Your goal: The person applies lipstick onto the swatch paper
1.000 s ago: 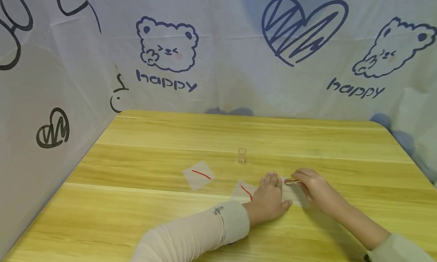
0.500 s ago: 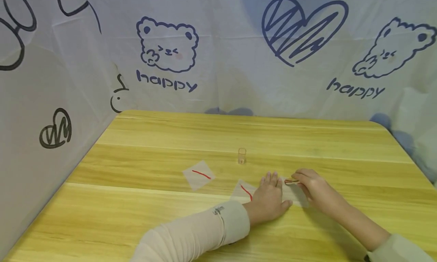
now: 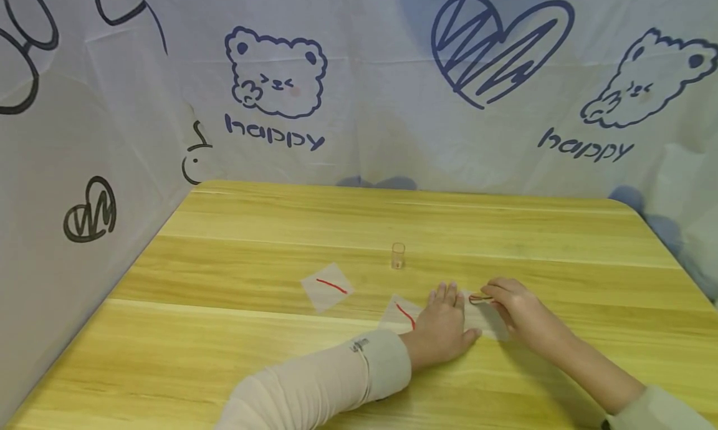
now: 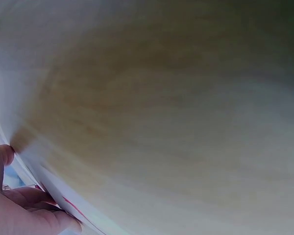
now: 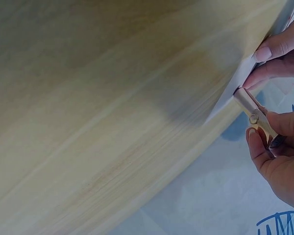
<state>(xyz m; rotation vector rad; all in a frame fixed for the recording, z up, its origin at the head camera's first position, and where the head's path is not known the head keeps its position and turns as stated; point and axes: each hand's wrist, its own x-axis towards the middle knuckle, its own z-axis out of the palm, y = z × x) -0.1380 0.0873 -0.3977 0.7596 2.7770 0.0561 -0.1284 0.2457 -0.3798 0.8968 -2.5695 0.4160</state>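
Across yellow wood-grain counter (image 3: 359,221): left hand (image 3: 443,330), fingers straight, laid flat; right hand (image 3: 521,308), fingers pinched narrow; white flat paper piece (image 3: 490,321), between them, likely to slide if left pressure eases; small shiny hinged metal tool (image 5: 254,119), in right fingers, tip at paper, might veer if pinch twists.

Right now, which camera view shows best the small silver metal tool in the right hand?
The right wrist view: the metal tool appears large, its round pivot visible. The head view shows one end; left wrist, nothing clear.
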